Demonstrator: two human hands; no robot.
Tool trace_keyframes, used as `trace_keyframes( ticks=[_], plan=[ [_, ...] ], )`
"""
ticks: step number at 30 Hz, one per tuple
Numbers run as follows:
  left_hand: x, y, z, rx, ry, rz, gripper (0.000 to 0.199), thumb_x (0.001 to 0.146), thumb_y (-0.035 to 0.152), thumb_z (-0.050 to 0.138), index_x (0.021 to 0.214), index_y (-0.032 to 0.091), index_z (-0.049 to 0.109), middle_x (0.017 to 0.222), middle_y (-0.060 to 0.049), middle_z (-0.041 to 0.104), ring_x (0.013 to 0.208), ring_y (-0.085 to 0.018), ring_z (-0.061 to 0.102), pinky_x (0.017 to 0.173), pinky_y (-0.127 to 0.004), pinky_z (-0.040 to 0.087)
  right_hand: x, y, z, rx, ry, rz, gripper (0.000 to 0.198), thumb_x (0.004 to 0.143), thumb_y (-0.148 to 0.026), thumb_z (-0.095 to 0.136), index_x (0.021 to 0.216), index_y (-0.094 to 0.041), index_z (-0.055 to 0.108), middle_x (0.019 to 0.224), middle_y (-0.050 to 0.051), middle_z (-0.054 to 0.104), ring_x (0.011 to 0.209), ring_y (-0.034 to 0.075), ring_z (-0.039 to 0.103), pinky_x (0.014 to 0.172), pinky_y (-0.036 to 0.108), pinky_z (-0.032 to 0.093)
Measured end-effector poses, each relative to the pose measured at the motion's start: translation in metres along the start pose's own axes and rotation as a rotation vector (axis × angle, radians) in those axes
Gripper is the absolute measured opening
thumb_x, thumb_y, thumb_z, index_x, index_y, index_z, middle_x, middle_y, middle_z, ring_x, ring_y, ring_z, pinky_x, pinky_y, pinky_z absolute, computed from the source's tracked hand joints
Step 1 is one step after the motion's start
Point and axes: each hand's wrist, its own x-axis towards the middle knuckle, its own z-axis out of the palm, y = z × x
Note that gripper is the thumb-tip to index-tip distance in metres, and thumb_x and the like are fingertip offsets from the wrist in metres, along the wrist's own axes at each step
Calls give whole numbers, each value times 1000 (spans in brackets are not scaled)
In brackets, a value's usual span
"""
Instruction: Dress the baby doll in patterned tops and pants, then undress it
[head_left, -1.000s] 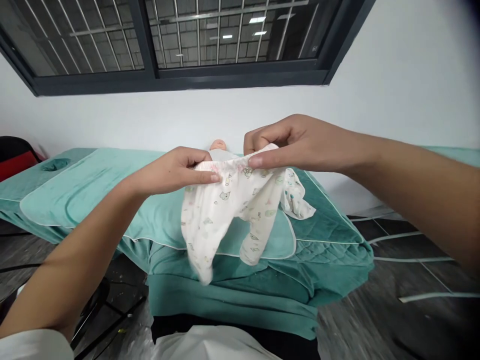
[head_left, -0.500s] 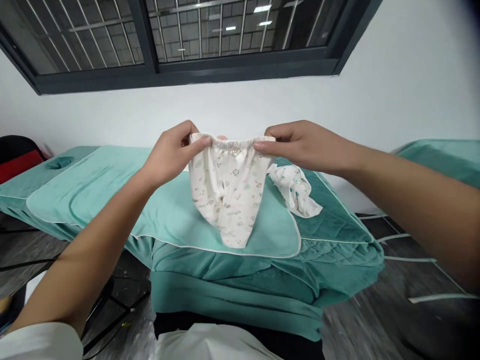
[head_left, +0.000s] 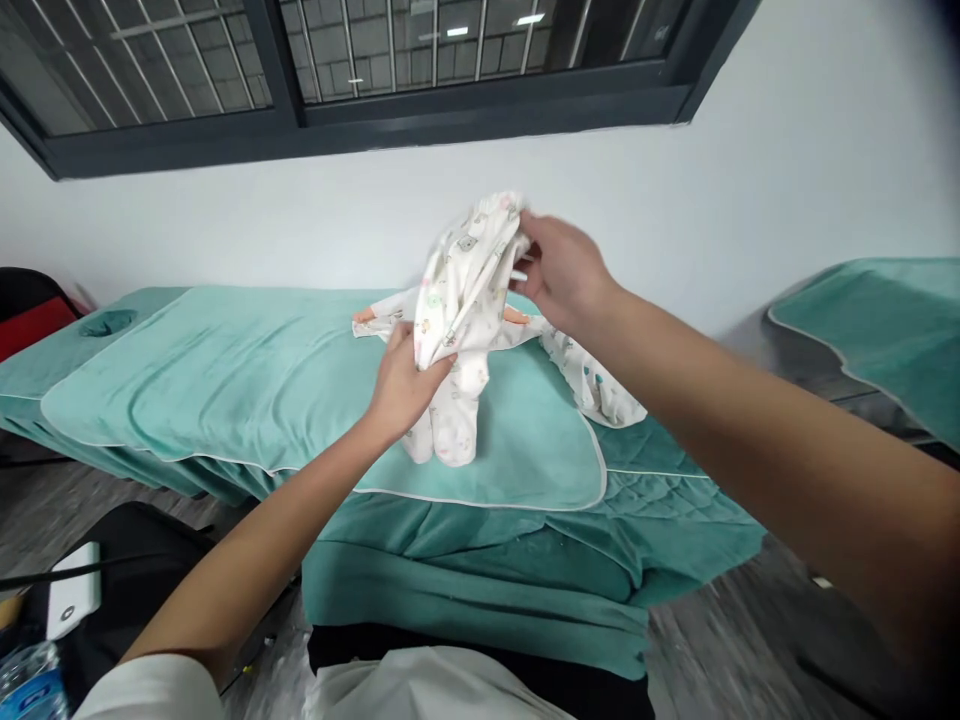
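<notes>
- A small white garment (head_left: 469, 270) of soft, thin cloth, printed with tiny animal-like figures in grey and pale colours, is held up over the middle of a bed; its upper part is bunched into loose folds, slightly blurred.
- Two narrow, tube-like legs (head_left: 454, 432) hang from it side by side, with rounded lower ends, in front of the bedding.
- The person's left hand (head_left: 411, 388) grips the garment low on its left edge, thumb across the front of the cloth.
- The right hand (head_left: 562, 268) is raised higher, pinching the garment's upper right edge between thumb and curled fingers.
- Behind the garment lies a doll, mostly hidden; its smooth, peach-coloured hands (head_left: 516, 315) show at the ends of pale sleeves spread to both sides.
- To the right, a crumpled white cloth (head_left: 596, 380) with small teal marks lies in a soft heap.
- Beneath is a plush teal sheet (head_left: 247, 370), rippled, with rounded corners and thin white piping, over a darker bed cover (head_left: 675, 510) quilted in diamonds.
- Beyond stand a smooth white wall (head_left: 810, 150) and a dark-framed window (head_left: 487, 112) with slim metal bars.
</notes>
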Motion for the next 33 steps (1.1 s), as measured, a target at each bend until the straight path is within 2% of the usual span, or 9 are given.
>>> trace_keyframes(
  ticks=[2,6,8,11,14,19,25,28,33],
  plan=[
    [3,-1,-6,28,134,82,31,83,30,68,113,21,62,131,-9,59,128,-28,55,111,-42,45,-2,25,-6,-131,-97,225,27,85,-44,68,81,-19,59,82,5,67,67,14,60,56,27,50],
    [20,-15,-22,48,289,-81,22,88,36,63,103,24,52,102,-4,66,98,-23,64,91,-39,54,-26,56,-6,-453,-1078,772,45,74,-53,79,98,-17,70,77,10,74,53,17,61,44,26,43],
    [31,-38,-25,112,319,-190,28,85,36,66,103,24,48,93,-3,65,89,-24,64,84,-39,53,-31,63,-1,-482,-1325,876,61,73,-59,78,116,-18,66,80,10,76,53,18,63,48,28,46],
    [45,-86,-23,262,164,-394,36,83,30,65,113,22,47,100,-6,65,94,-26,65,85,-40,52,-17,76,4,-478,-1195,748,62,75,-58,77,121,-20,63,88,9,76,59,16,65,54,26,48],
    [47,-126,-13,484,-72,-563,38,82,19,60,118,18,50,129,-15,57,116,-30,61,95,-41,50,17,105,1,-468,-833,486,53,82,-54,69,124,-23,60,111,10,72,87,20,69,69,30,55],
    [47,-139,18,448,-75,-266,38,88,15,51,126,14,55,145,-18,49,141,-30,43,117,-45,35,81,179,-16,-749,-153,-39,81,76,-61,69,141,-21,42,143,18,48,134,36,46,113,55,39],
    [80,-143,58,-132,-63,-621,47,88,44,62,127,18,58,138,-15,59,130,-28,56,110,-39,41,155,237,-21,-982,-81,42,97,84,-72,52,152,-9,24,158,28,29,150,43,23,122,62,19],
    [89,-158,72,-340,18,-756,56,85,46,67,133,20,54,141,-13,59,128,-27,58,107,-37,44,191,250,-20,-964,-101,193,98,86,-75,45,155,-11,19,159,26,33,148,41,33,119,57,29],
    [93,-172,84,-701,-60,-872,59,80,55,72,126,21,59,129,-13,69,115,-28,66,98,-39,53,236,266,-25,-920,-199,324,101,87,-80,41,156,-9,21,135,27,60,120,37,62,104,50,47]
  ],
)
